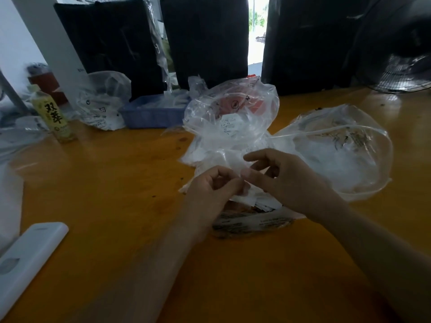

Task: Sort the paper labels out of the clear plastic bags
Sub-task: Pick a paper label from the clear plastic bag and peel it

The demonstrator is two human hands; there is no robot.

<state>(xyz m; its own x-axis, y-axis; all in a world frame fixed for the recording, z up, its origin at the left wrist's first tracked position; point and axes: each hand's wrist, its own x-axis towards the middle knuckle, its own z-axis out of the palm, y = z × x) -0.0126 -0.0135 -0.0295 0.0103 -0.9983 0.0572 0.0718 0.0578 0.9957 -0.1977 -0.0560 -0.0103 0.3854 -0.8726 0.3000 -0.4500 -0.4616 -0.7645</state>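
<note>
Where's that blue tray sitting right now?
In the head view the blue tray sits at the far side of the orange table, left of centre, between two heaps of clear plastic bags.

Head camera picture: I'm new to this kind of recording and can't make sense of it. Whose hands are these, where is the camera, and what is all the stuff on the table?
There is no machine here. A person wears one wide-angle camera on the head, looking down at their own bare hands over a yellow table.

The left hand and right hand meet over a clear plastic bag, their fingers pinching its thin plastic. Small paper labels lie just beneath the hands.

Around them: another crumpled clear bag, a rounder clear bag at right, a blue tray, a drink bottle and a white device at left.
</note>
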